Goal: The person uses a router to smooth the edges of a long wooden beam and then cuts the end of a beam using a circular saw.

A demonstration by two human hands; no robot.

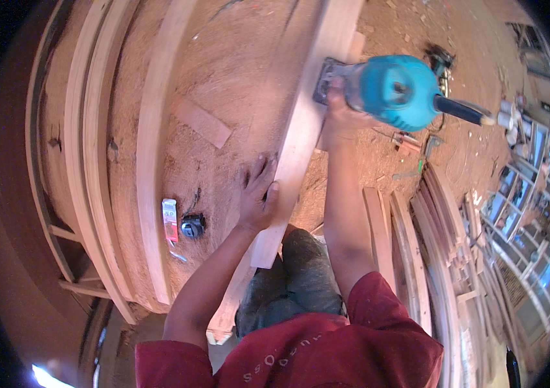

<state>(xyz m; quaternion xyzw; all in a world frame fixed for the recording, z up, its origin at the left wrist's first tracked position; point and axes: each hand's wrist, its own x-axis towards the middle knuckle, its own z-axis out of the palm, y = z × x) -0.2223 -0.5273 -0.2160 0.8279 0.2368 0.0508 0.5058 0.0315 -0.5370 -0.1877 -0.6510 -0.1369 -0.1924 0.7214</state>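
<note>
From my remote seat I see the pale wooden plank [301, 145] in the middle, running from its near end by the legs toward the far edge; the teal corded power tool [396, 90], a router or sander, I cannot tell which, lies sideways at its right, the dark base plate [322, 81] seemingly against the wood.

The right hand [346, 119] has its fingers closed around the tool's neck, just behind that plate; the left hand [258, 200] is spread wide near the plank's near end, thumb on the wood and fingers splayed along its left side, not wrapped around it.

I judge the plank stiff and fairly heavy, with smooth faces that dust could make slippery; I'd take it by both long edges, well apart. The tool looks dense and motor-heavy, so I expect it to tip toward its round end, with the black cord sleeve [461, 108] adding drag; the neck is the sound hold; its casing is hard, while the plank's crisp edges could dent or splinter.
</note>
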